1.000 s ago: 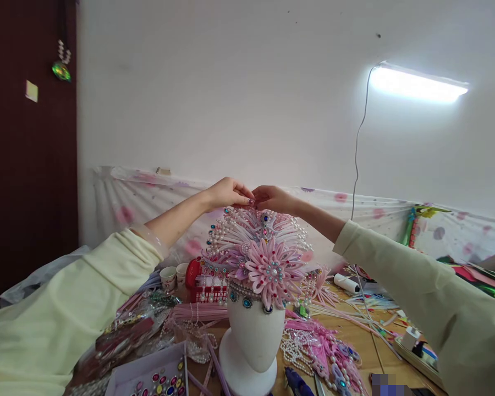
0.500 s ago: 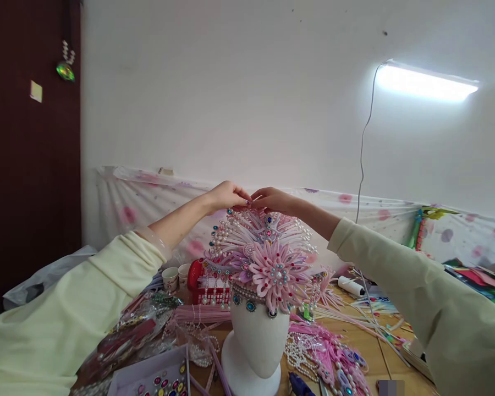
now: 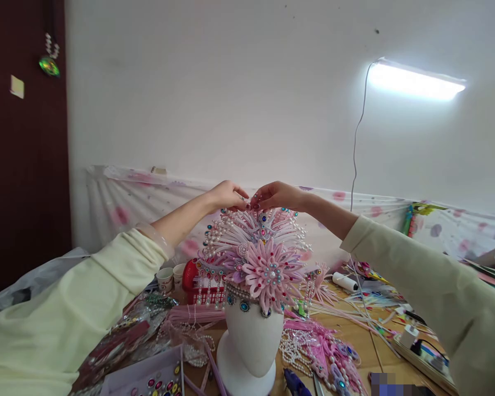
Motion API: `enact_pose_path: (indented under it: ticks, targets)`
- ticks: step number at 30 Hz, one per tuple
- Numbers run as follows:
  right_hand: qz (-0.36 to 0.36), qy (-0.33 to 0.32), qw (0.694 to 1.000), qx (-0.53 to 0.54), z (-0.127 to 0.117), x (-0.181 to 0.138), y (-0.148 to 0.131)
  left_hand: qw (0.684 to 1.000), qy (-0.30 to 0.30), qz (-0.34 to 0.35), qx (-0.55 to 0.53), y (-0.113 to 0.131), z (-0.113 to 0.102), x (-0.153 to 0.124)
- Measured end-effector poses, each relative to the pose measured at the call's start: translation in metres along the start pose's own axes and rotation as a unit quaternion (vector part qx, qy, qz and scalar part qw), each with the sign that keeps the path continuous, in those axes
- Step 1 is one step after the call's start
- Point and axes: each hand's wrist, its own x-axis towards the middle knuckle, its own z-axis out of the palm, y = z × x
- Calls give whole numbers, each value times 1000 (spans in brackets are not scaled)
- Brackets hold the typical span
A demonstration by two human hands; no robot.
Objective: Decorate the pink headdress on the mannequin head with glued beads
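A pink beaded headdress (image 3: 272, 272) with a large petalled flower, pearl-tipped fans and coloured gems sits on a white mannequin head (image 3: 253, 341). At its very top, my left hand (image 3: 227, 196) reaches in from the left, thumb and fingers pinched together. From the right, my right hand (image 3: 275, 196) bends down over the same top edge, its fingertips closed beside the left ones. Whatever lies between the fingertips is too small to make out. Strings of pearl drops hang at both sides of the headdress.
An open box of loose gems (image 3: 140, 377) stands front left, near plastic-wrapped materials. Behind are paper cups (image 3: 165, 280) and a red basket (image 3: 190, 275). Pink tassels and pearl strands (image 3: 322, 346), a dark blue tool (image 3: 296, 382) and a power strip (image 3: 424, 363) lie to the right.
The view has shifted slightly to the right. My right hand has lifted and turned a little at the headdress top, its fingers more bent; my left hand stays nearly in place.
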Motion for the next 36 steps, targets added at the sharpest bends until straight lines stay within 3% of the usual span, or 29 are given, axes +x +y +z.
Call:
enact_pose_path:
  ticks: [5,13,17,24,28,36]
  targets:
    - [-34,50,997,-45,-1,-6,-3,1000,6,-4,16,3,3,2]
    - [-43,103,992,-67,11,-3,-11,999,-33,17,23,18,11,-8]
    - [-53,115,990,-64,15,-7,-12,999,-8,34,31,20,18,-10]
    - [-65,84,992,-72,11,-18,-5,998,18,36,56,14,18,-10]
    - [-45,28,987,-151,5,-20,1,995,15,38,95,12,16,-10]
    - [-26,14,956,-292,11,-19,13,959,27,101,264,34,16,-22]
